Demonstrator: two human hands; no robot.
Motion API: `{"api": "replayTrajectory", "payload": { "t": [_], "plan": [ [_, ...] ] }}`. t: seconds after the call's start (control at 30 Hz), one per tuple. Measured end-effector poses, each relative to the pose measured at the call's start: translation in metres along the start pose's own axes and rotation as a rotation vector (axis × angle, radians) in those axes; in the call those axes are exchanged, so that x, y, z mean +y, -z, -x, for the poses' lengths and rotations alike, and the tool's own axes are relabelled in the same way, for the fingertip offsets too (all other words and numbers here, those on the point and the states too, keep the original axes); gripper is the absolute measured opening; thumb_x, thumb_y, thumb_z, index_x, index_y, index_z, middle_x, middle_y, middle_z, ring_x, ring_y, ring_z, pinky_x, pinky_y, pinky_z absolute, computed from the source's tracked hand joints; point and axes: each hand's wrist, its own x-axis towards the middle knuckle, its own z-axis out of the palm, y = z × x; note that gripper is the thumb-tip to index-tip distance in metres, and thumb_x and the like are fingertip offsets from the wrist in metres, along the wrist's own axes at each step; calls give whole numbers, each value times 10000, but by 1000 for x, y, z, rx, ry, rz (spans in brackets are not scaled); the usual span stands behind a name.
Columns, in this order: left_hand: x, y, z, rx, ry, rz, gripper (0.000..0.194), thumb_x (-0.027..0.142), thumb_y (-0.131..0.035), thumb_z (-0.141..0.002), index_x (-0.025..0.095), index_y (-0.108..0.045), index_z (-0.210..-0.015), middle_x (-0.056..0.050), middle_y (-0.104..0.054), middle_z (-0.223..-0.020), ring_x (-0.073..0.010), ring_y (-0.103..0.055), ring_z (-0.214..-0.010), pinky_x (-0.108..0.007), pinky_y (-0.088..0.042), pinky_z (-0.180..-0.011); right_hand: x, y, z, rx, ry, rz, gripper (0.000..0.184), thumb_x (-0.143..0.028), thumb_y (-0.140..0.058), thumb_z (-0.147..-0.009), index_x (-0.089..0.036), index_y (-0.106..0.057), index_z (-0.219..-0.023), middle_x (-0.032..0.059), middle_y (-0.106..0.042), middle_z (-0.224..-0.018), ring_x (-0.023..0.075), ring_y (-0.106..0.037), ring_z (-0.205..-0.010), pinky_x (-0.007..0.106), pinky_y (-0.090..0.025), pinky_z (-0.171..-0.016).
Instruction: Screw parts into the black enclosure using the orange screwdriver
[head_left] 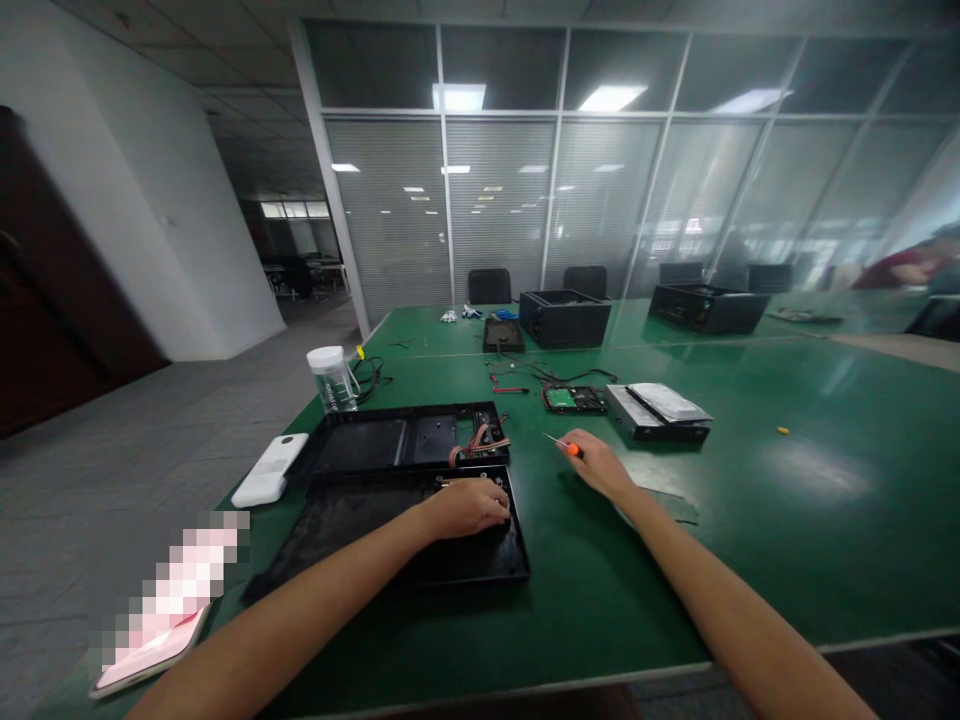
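Note:
My left hand (472,507) is low over the right end of a shallow black tray-like cover (480,558). Its fingers are curled together near small metal parts, and whatever they pinch is hidden. Off to the right, above the green table, my right hand (598,468) grips a screwdriver (574,450) with an orange handle, its thin shaft pointing left. Behind the cover lies a second black panel (367,441) with an opening at its right end. Striped multicoloured wires (466,454) run out beside that opening.
A bare hard drive (574,399) and an optical drive (667,430) with papers on it lie beyond my right hand. On the left are a clear bottle (334,388), a white device (268,470) and a phone (154,655). Black computer cases (566,322) stand farther back.

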Motion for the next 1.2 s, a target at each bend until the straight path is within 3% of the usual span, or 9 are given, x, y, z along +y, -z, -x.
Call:
{"api": "replayTrajectory", "payload": {
  "t": [0.27,0.7,0.8,0.9,1.2],
  "plan": [
    [-9,-3,1,-18,98,9,197,144,-431,-882,159,-618,-821,-51,-607,-916,-136,-564,-831,-210,-425,-743,5,-2,1,-26,11,-37,203,-324,-427,-854,-213,-597,-847,51,-620,-881,168,-583,-802,288,-448,-752],
    [0,-2,-4,-48,3,-135,189,160,-428,-881,163,-604,-815,-52,-607,-820,-155,-558,-791,-244,-419,-723,-1,1,-1,-88,-22,-74,283,-400,-396,-868,-204,-584,-787,51,-611,-800,171,-563,-736,289,-433,-713],
    [-9,2,-9,-11,4,-207,175,153,-430,-869,152,-601,-830,-66,-603,-831,-172,-546,-805,-270,-411,-742,-2,1,-1,-92,-39,-63,326,-436,-375,-875,-207,-565,-742,39,-596,-748,163,-555,-703,273,-425,-689],
    [-21,1,-14,64,97,-240,199,186,-415,-879,147,-602,-824,-68,-602,-825,-172,-545,-800,-284,-406,-744,-2,0,-1,-75,-86,-36,374,-460,-351,-882,-208,-548,-689,27,-581,-696,159,-549,-671,261,-412,-665],
    [-32,-25,-12,205,189,-141,207,175,-417,-865,135,-588,-754,-64,-575,-801,-160,-511,-796,-283,-402,-766,0,2,-3,-29,-122,-57,400,-471,-341,-881,-205,-589,-713,38,-623,-703,167,-563,-674,268,-411,-659]
  ]
}}
